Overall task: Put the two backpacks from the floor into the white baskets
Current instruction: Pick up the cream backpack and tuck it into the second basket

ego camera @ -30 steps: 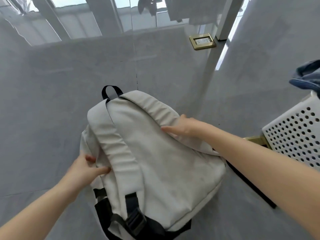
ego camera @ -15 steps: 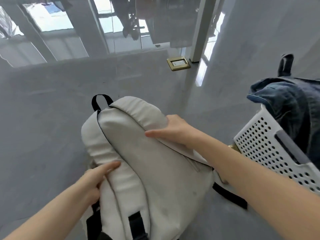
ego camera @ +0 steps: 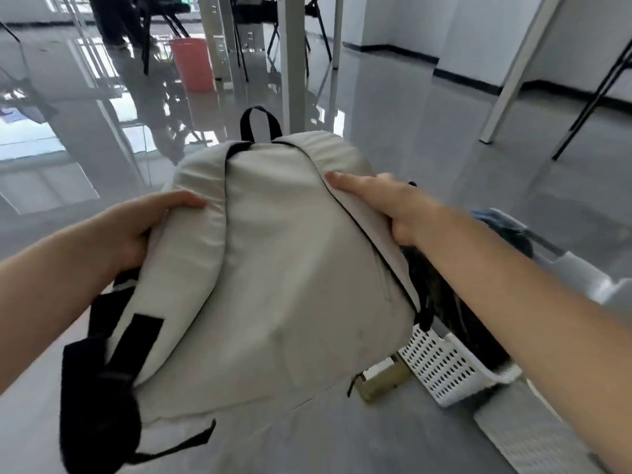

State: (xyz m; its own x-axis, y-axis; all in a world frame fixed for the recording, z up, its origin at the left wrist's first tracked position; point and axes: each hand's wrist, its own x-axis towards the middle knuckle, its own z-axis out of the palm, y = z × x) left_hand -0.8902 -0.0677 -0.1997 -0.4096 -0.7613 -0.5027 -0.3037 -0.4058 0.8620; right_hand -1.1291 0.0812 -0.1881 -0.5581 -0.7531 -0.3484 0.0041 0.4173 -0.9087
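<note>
Left hand (ego camera: 136,227) clamps the left shoulder-strap edge of the beige backpack (ego camera: 273,268), right hand (ego camera: 386,206) clamps its right edge, thumbs on top. Pack is held off the grey floor (ego camera: 410,138), back panel facing camera, black top loop (ego camera: 260,123) up, black strap ends (ego camera: 99,388) dangling lower left. White perforated basket (ego camera: 441,371) sits just right of it under the right forearm, dark and blue fabric already inside; brass floor plate (ego camera: 383,376) beside the basket.

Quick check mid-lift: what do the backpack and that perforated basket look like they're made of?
Backpack: matte off-white woven fabric, likely canvas or polyester; it creases and sags. Its straps look like black webbing. Basket: white rigid plastic, apparently, with uniform punched holes.
</note>
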